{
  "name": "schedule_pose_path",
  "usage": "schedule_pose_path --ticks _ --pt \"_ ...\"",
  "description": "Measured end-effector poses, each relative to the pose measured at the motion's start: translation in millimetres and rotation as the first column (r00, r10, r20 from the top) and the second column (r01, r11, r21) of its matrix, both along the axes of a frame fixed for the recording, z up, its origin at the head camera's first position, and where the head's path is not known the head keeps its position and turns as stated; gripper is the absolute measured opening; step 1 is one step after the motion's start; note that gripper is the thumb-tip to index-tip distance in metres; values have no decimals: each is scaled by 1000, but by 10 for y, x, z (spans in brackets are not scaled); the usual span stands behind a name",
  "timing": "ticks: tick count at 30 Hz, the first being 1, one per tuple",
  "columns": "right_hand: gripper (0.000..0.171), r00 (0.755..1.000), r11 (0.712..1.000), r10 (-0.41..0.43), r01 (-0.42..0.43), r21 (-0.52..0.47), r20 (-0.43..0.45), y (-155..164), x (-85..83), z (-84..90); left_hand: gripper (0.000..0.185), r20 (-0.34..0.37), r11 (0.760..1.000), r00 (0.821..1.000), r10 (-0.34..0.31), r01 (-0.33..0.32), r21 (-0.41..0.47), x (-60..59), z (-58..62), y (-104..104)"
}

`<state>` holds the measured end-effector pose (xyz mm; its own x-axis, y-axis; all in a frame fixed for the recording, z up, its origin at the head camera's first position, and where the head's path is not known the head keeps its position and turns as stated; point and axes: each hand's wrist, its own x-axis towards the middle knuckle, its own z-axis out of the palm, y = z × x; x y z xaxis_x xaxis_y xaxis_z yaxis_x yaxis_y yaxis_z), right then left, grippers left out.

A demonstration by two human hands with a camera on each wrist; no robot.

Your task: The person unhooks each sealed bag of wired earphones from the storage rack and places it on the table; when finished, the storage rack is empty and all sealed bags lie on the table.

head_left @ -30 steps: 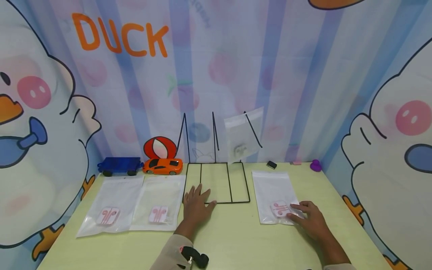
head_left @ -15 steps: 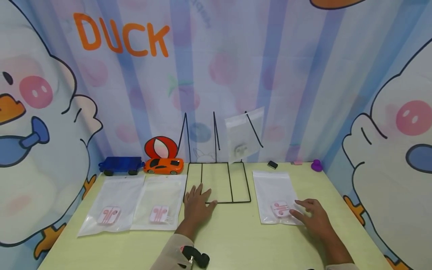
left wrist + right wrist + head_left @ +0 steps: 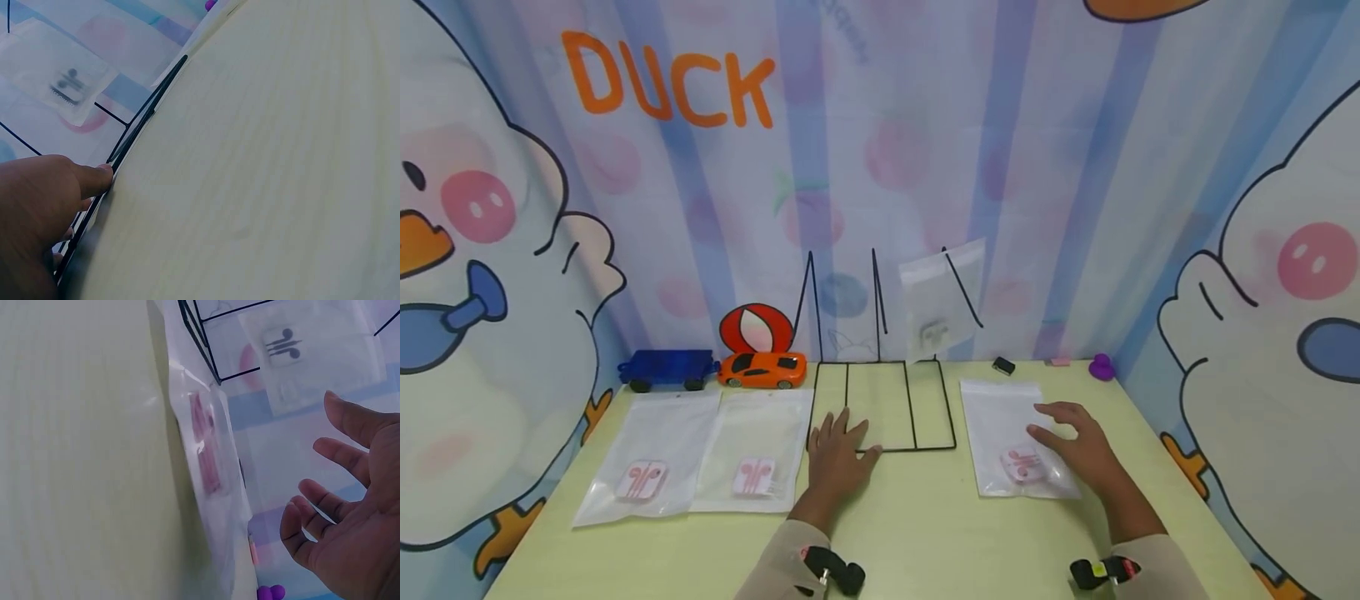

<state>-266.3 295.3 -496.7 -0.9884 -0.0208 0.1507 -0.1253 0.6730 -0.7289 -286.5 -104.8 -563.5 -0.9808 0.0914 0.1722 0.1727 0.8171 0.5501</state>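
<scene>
My left hand [image 3: 838, 458] rests with spread fingers on the front left of a black wire rack [image 3: 916, 408]; in the left wrist view its thumb [image 3: 97, 178] touches the front bar. My right hand [image 3: 1078, 442] hovers over the right edge of a zip bag [image 3: 1000, 412], fingers parted and holding nothing. Inside that bag lies a small case with pink earphones [image 3: 1022, 464]. From the rack's right hook hangs another zip bag [image 3: 943, 287] with dark earphones [image 3: 284, 345]. The other two hooks bear nothing.
Left of the rack lie two zip bags [image 3: 658, 425] with pink earphone cases. Behind them stand a blue toy wagon [image 3: 668, 368] and an orange toy car [image 3: 763, 370]. A small black item [image 3: 1003, 366] and a purple toy [image 3: 1102, 367] sit along the back edge.
My right hand has come off the case in the right bag, lifting and moving up toward the bag's upper part. The left hand has stayed on the rack.
</scene>
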Motion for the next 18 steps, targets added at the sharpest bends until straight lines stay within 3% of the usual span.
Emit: schedule_pose_path --ticks 8,18 --pt "56 998 996 60 -60 -60 0 -240 -311 240 57 11 1000 1000 -2 2 14 11 8 -4" --pt "55 993 981 117 -115 -155 4 -435 -711 355 56 -5 1000 1000 10 -10 15 23 6 1"
